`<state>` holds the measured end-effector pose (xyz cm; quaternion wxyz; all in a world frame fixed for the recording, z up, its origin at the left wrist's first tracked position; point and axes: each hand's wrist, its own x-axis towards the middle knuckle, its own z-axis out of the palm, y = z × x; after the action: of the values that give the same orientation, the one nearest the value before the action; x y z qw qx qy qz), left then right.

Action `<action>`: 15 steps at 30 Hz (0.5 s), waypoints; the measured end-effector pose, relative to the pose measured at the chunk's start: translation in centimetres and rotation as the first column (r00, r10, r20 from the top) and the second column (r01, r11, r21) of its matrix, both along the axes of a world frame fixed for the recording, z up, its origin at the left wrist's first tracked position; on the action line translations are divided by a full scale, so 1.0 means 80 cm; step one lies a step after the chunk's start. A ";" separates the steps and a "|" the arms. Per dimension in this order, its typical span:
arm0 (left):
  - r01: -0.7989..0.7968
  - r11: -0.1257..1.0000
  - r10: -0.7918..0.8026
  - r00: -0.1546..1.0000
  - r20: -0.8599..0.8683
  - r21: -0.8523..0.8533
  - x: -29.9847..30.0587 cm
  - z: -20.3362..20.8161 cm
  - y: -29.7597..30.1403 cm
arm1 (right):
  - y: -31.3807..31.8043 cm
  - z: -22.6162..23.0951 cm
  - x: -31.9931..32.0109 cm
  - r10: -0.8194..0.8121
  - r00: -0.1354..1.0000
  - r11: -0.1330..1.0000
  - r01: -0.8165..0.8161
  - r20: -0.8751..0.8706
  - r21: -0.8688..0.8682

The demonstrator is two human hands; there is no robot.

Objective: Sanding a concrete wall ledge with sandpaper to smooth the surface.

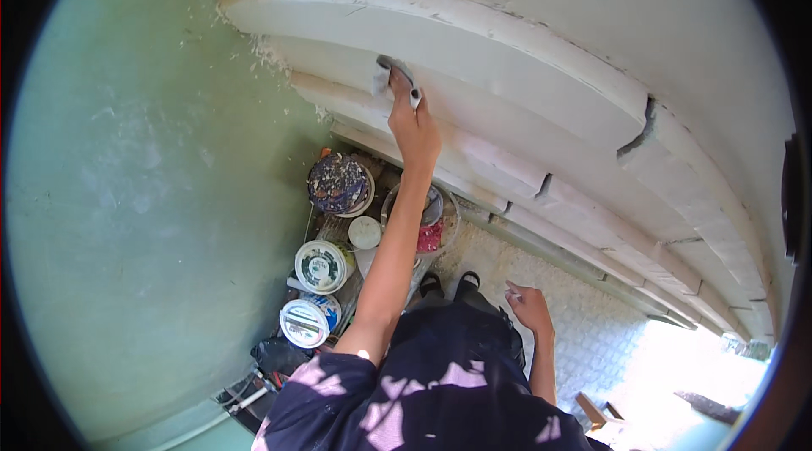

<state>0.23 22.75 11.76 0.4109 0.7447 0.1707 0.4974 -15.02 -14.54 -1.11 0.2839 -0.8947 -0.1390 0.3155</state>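
My left hand (414, 128) reaches up to the pale wall with its fingers closed on a curled piece of sandpaper (397, 71), dark grey on one face and whitish on the other. The sandpaper lies at the flat band between two raised white mouldings, below the upper moulding (474, 28). Lower down, at my right side, hangs my right hand (530, 307). Its fingers are loosely bent and a little apart, with nothing visible in them; the fingertips look whitish.
A green wall (152, 197) stands at the left, with rough plaster along its corner. Below are a splattered bucket (341, 184), lidded tubs (321, 267), a round basin (448, 207) with a red thing in it, and black bags (281, 355). The upper moulding has a dark gap (639, 134).
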 end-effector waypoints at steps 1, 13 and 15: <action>0.038 0.993 -0.044 0.998 -0.051 -0.111 -0.010 -0.011 -0.004 | -0.006 -0.007 -0.006 -0.014 1.000 0.999 0.014 -0.007 0.031; 0.029 0.999 -0.039 0.939 -0.342 -0.036 -0.051 -0.007 0.019 | 0.036 0.057 0.011 0.050 0.986 0.984 -0.075 0.156 0.160; 0.007 0.977 -0.094 0.911 -0.402 -0.212 -0.086 0.020 0.008 | 0.042 0.070 0.020 0.046 0.981 0.981 -0.080 0.190 0.177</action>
<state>-6.68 23.40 13.33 0.4537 0.7900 0.2842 0.2988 -13.38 -11.17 4.52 0.3409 -0.8853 -0.2218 0.2256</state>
